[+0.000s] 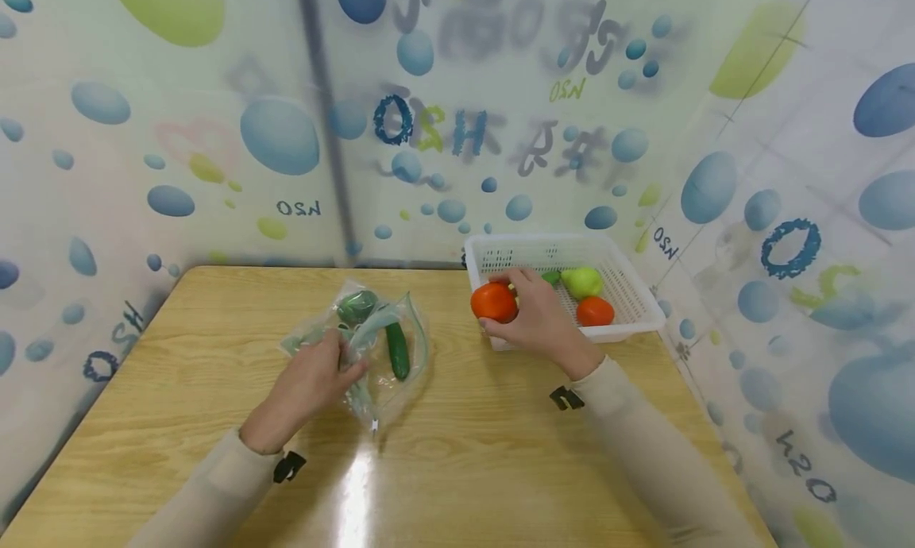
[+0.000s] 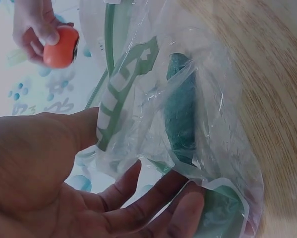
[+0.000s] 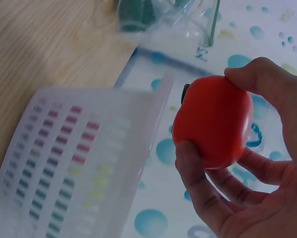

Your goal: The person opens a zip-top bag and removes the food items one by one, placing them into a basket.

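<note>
My left hand (image 1: 307, 385) holds the edge of a clear plastic zip bag (image 2: 218, 94) with green printed bands, thumb on one side and fingers on the other. Inside the bag lies a cucumber (image 1: 397, 351), and a rounder dark green item (image 1: 357, 306) sits at its far end, its kind unclear through the film. With fingers and thumb curled round it, my right hand (image 1: 536, 314) grips a red tomato (image 3: 215, 121) above the near left rim of a white basket (image 1: 636, 326). The tomato's dark stem end faces away from the palm.
Within the basket are another tomato (image 1: 595, 311), a light green round fruit (image 1: 582, 282) and a slim green vegetable (image 1: 550, 277), partly hidden by my right hand. The basket stands at the back right of the wooden table (image 1: 457, 468), near the patterned wall covering (image 1: 443, 63).
</note>
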The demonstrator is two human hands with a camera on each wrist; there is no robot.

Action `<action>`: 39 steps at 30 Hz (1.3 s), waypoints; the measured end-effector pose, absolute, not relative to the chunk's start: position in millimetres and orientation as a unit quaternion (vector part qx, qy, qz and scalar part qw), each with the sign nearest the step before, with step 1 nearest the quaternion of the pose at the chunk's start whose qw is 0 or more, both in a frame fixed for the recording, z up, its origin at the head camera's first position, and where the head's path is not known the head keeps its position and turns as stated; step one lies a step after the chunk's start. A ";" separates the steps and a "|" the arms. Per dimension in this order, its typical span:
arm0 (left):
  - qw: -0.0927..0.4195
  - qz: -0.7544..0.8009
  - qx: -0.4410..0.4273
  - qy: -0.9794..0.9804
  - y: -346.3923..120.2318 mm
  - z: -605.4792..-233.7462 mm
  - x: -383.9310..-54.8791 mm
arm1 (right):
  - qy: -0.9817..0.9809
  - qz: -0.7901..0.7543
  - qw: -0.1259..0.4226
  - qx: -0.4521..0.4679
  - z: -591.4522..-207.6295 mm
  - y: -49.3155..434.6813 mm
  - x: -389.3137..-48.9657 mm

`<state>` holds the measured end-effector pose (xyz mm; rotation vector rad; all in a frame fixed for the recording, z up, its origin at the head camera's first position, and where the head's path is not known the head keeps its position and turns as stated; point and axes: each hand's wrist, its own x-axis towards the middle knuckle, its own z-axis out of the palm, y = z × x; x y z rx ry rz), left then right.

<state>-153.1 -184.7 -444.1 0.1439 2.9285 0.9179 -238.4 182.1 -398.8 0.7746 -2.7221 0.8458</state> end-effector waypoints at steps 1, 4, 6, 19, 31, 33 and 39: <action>0.034 0.299 0.047 0.953 -184.7 -444.3 -153.3 | -0.922 0.281 0.093 0.251 -398.5 186.7 -240.4; 0.025 0.297 0.050 0.953 -184.6 -443.9 -153.4 | -0.936 0.266 0.087 0.216 -398.9 200.2 -247.0; 0.017 0.296 0.054 0.954 -184.6 -443.9 -153.5 | -0.944 0.258 0.077 0.190 -399.3 208.7 -250.9; -0.003 0.300 0.054 0.952 -186.2 -444.2 -155.1 | -0.977 0.193 0.021 0.085 -407.4 254.9 -273.3; 0.001 0.322 0.048 0.945 -186.5 -444.8 -155.6 | -0.978 0.187 -0.018 0.088 -415.4 268.5 -285.8; -0.002 0.321 0.049 0.946 -187.1 -445.0 -156.0 | -0.978 0.187 -0.026 0.088 -413.9 268.0 -286.4; -0.001 0.319 0.047 0.946 -187.1 -444.8 -157.0 | -0.981 0.167 -0.061 0.075 -411.1 267.2 -287.5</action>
